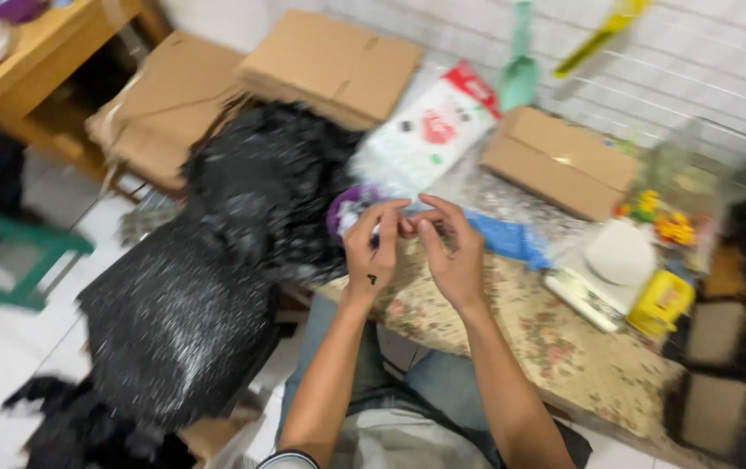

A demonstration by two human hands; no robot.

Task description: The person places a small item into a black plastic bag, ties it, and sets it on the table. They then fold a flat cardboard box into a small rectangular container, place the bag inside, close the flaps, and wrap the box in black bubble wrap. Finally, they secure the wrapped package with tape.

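My left hand (371, 247) and my right hand (449, 252) meet fingertip to fingertip above a table covered with a floral cloth (555, 347). Between the fingertips is a small pale item, too blurred to name. Just behind the hands lie a purple object (343, 208) and a blue plastic piece (505, 237). A large black speckled bag (217, 287) stands to the left of my left forearm. My legs in jeans show below the table edge.
Cardboard boxes (330, 61) (560, 161) and a white printed bag (425, 130) lie behind the hands. To the right stand a white round item (620, 252) and a yellow container (661, 300). A green stool (17, 252) and a wooden table (34, 52) are on the left.
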